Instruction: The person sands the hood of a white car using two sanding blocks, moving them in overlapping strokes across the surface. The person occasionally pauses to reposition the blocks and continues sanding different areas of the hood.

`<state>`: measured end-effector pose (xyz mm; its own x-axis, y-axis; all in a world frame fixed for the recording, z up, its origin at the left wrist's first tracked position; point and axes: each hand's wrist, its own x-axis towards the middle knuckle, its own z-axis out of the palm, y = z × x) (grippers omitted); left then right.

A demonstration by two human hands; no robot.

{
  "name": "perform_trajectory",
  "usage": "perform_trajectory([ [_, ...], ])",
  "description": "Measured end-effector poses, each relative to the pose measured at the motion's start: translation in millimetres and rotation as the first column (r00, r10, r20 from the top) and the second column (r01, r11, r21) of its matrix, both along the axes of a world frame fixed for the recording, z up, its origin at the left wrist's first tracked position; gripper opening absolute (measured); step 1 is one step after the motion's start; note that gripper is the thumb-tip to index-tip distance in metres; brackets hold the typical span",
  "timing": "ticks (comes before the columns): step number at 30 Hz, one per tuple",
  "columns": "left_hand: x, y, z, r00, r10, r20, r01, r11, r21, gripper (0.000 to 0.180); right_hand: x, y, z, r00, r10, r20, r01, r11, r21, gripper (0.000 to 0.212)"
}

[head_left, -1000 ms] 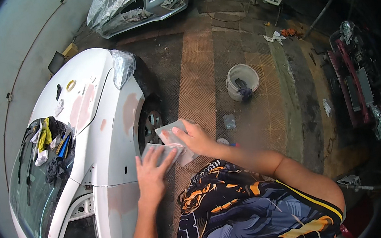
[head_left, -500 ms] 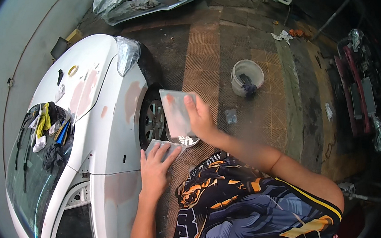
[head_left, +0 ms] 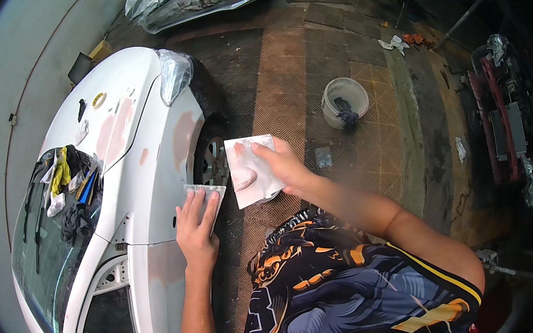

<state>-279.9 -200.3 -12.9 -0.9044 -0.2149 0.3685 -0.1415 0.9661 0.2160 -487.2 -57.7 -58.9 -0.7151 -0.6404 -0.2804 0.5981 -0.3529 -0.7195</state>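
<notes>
My right hand [head_left: 287,168] grips a white flat mixing board [head_left: 249,152], its thumb on top and fingers underneath. A lump of pale pinkish putty [head_left: 244,179] sits on the board, with an orange smear near its far edge. In my left hand [head_left: 197,228] is a thin grey putty spreader [head_left: 218,195], fingers spread over its face. The spreader is close to the side of the white car [head_left: 162,151]; whether it touches is unclear. Pinkish filler patches [head_left: 184,134] mark the fender. Behind the board, the front wheel [head_left: 215,152] shows only in part.
A white bucket [head_left: 330,118] holding a dark cloth stands ahead to the right. Rags [head_left: 61,176] lie on the windshield and a tape roll [head_left: 99,100] on the hood. Beyond is a plastic-wrapped car [head_left: 219,4]; a red-framed car part [head_left: 496,118] stands far right.
The board has tilted flatter, showing the putty, and come slightly nearer, covering most of the round can below. My left hand has moved left with the spreader, toward the car.
</notes>
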Motion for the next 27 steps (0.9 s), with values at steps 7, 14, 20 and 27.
perform_trajectory([
  [7,-19,19,18,0.976,-0.077,0.206,0.071,0.997,0.033,0.079,8,2,-21,0.727,0.107,-0.679,0.165,0.932,0.323,0.028],
  [14,-40,38,25,0.97,-0.193,0.146,0.187,0.981,0.051,0.077,24,9,13,0.605,-0.02,-0.796,0.306,0.929,0.209,0.031],
  [20,-29,36,14,0.946,-0.21,0.249,0.202,0.978,0.056,0.076,8,15,6,0.681,-0.369,-0.632,0.474,0.881,-0.004,0.028],
  [27,-47,65,34,0.944,-0.276,-0.181,0.33,0.815,0.477,0.078,-7,21,-9,0.978,-0.068,0.196,0.061,0.997,0.038,0.024],
])
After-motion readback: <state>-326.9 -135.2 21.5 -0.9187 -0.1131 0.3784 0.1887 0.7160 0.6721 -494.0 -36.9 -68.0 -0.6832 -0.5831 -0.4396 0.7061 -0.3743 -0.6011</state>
